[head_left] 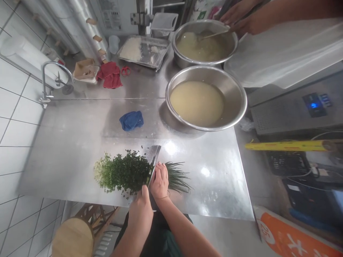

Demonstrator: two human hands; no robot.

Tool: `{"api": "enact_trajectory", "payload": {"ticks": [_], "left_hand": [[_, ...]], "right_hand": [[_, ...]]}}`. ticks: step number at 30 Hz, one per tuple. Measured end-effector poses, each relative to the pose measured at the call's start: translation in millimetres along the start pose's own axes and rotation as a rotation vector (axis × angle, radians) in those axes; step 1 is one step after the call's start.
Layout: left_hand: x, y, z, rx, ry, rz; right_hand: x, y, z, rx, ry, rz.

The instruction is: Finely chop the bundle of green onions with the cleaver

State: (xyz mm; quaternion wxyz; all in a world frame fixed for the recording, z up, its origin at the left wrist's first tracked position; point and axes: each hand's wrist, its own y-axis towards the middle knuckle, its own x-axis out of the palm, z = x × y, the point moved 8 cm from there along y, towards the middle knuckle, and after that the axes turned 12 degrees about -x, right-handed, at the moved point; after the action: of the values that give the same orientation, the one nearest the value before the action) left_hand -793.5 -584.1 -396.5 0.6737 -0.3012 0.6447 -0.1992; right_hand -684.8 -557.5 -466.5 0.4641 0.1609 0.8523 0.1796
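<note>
My left hand [141,204] is closed round the handle of a kitchen knife [156,151]. The blade points away from me and stands across a bunch of green onions [177,176]. Lying on that bunch, my right hand [160,180] has its fingers bent together close to the blade and holds the stalks down. Long uncut green ends stick out to its right. On the left of the knife spreads a heap of chopped green onions [124,171], dark green near the blade and pale at the far left. A few bits lie loose around the heap.
Ahead on the steel table [64,142] lies a blue cloth [131,120]. A large metal bowl of yellowish liquid [198,101] stands at the back right. Behind it, another person's hands [243,25] work over a second bowl [205,62]. A wooden stool [72,237] is lower left.
</note>
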Motion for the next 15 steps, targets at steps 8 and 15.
{"api": "enact_trajectory", "payload": {"ticks": [8, 15], "left_hand": [[-34, 14, 9, 0.060, -0.111, 0.018], [-1, -30, -14, -0.022, 0.014, -0.047]], "right_hand": [[-3, -2, 1, 0.019, 0.043, 0.040], [-3, -1, 3, 0.029, 0.047, 0.023]]}}
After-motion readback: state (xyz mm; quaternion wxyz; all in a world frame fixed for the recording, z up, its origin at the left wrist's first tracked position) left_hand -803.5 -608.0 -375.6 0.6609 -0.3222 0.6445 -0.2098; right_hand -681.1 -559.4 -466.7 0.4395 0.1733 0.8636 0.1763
